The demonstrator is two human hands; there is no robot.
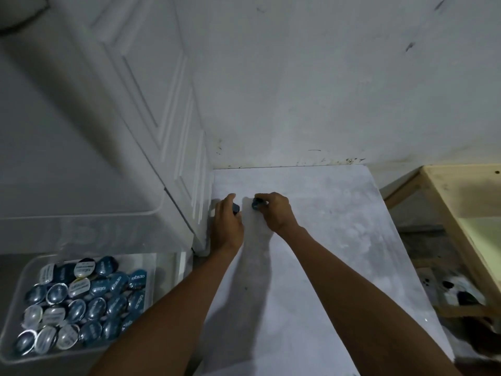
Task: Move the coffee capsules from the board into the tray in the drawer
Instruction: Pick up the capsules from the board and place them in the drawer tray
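**A:** Where are the capsules at this moment?

**B:** Two are at the far end of the board (339, 240). The left-hand capsule (235, 208) is pinched between the thumb and fingers of the left hand (226, 221), close to the board's left edge. The right-hand capsule (256, 204) is just beside it, under the curled fingers of the right hand (273, 213). Each hand is closed round its own capsule.

**A:** Lifted, or on the surface?

**B:** I cannot tell. The hands are low over the board and hide the undersides.

**A:** Any others lying about?

**B:** None that I can see on the board. A heap of capsules (81, 302) fills the clear tray (19, 289) at the near left. It sits in the drawer (169, 267), below the white cabinet door (151, 118).

**A:** So which step is this?

**B:** The pick-up, I judge, and probably of the last pair.

**A:** And the next move?

**B:** Both arms would have to draw back toward the body, swing left past the board's edge and go down to the tray, which is well apart from the hands. The right arm has the longer way. The cabinet door's lower corner stands near that path, so it needs a clear berth. The capsules should be let go low over the heap so they don't bounce out.
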